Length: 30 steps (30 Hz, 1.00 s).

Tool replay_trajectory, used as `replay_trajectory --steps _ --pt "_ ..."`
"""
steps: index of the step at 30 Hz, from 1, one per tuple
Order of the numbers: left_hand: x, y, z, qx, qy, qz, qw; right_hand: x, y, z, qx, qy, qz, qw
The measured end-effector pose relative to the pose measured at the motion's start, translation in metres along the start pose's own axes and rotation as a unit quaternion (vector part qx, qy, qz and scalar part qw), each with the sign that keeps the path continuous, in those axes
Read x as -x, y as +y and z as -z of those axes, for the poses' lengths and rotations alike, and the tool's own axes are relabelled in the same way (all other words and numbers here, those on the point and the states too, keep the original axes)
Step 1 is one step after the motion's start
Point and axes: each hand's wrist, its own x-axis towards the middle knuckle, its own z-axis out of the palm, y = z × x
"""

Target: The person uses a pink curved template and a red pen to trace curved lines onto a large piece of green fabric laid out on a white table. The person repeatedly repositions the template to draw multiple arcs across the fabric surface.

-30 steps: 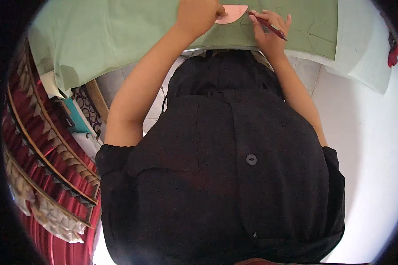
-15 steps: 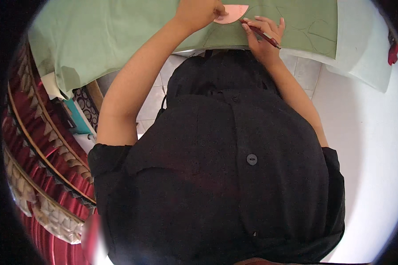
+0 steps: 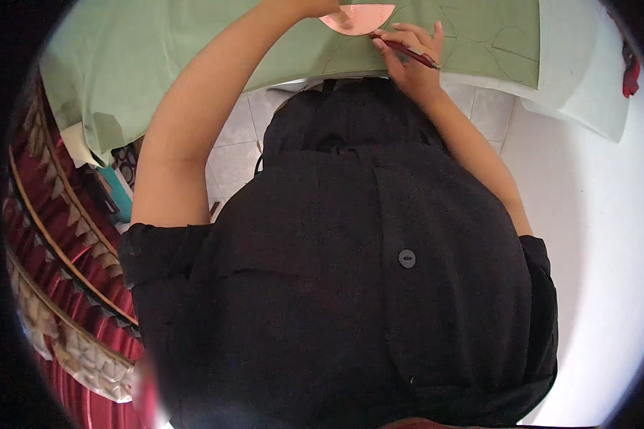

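Observation:
On the green cloth [image 3: 215, 36] at the top lies a pink half-round paper pattern piece [image 3: 372, 16], its curved edge toward me. My left hand [image 3: 320, 6] is partly cut off by the top edge. Its visible fingertips, slightly blurred, are stretched out and rest on the paper's left part. My right hand [image 3: 413, 61] holds a slim dark red pen [image 3: 411, 54] between thumb and fingers, the other fingers raised. The pen's tip meets the cloth at the paper's curved edge. Thin drawn outlines of curved shapes show on the cloth right of my right hand.
The cloth hangs over the table's near edge, with a white surface [image 3: 579, 79] to its right. Red draped fabric with pleated trim [image 3: 71, 300] fills the left side. A teal object [image 3: 116, 193] lies below the cloth's left corner. Pale floor tiles [image 3: 236, 129] show under the table.
Both hands and the pink paper appear slightly farther left and up in the picture. My left fingertips now lie farther over the paper. The pen is still in my right hand.

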Motion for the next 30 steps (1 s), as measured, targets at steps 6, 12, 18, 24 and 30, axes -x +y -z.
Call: replay_trajectory --steps 6,12,18,24,30 --pt "-0.007 -0.001 -0.004 0.018 0.016 -0.022 0.999 0.001 -0.004 -0.006 -0.033 0.017 -0.017 0.999" --pt "-0.008 -0.002 -0.015 -0.003 0.063 -0.017 0.998 -0.003 -0.003 -0.008 -0.03 -0.008 0.001 1.0" --pt "-0.012 -0.001 -0.013 0.003 0.046 -0.018 0.999 -0.007 -0.001 -0.008 -0.01 -0.038 0.004 0.999" --pt "-0.004 -0.003 -0.016 0.008 0.051 0.009 0.999 -0.019 -0.018 -0.001 -0.058 -0.008 0.026 0.998" --pt "-0.004 -0.004 -0.016 0.005 0.068 -0.009 0.998 -0.029 -0.021 -0.022 -0.051 0.001 0.072 0.996"
